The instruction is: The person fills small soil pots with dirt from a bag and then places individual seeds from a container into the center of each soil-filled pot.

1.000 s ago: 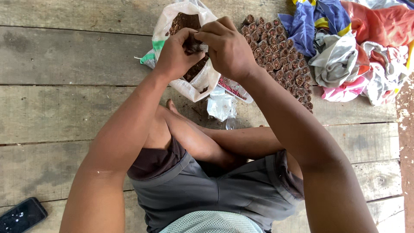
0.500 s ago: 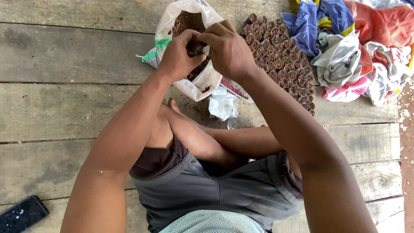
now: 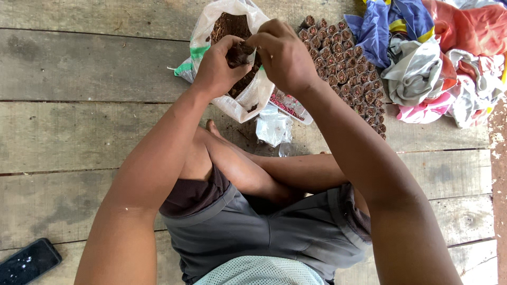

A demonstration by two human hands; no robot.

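Across the whole frame we see a weathered plank floor point(image 3: 79, 132), where the person sits cross-legged in grey shorts. At upper right lies a heap of coloured cloth point(image 3: 438, 58), and just left of it a block of small soil-filled pots point(image 3: 351, 68) packed side by side. At top centre stands a white woven sack point(image 3: 248, 100), its mouth open on dark soil point(image 3: 229, 26).

Over that mouth, the left hand point(image 3: 219, 68) and right hand point(image 3: 282, 55) have drawn closer together than half a second ago, and the little dark pot point(image 3: 240, 53) now shows between them. The left hand grips it, and the right hand's fingertips pinch at its top, perhaps pressing soil in; the view is too tight to tell.

Below the sack lie crumpled clear plastic bags point(image 3: 274, 126), one seemingly holding reddish grains point(image 3: 285, 105). A dark phone point(image 3: 26, 261) sits at lower left.
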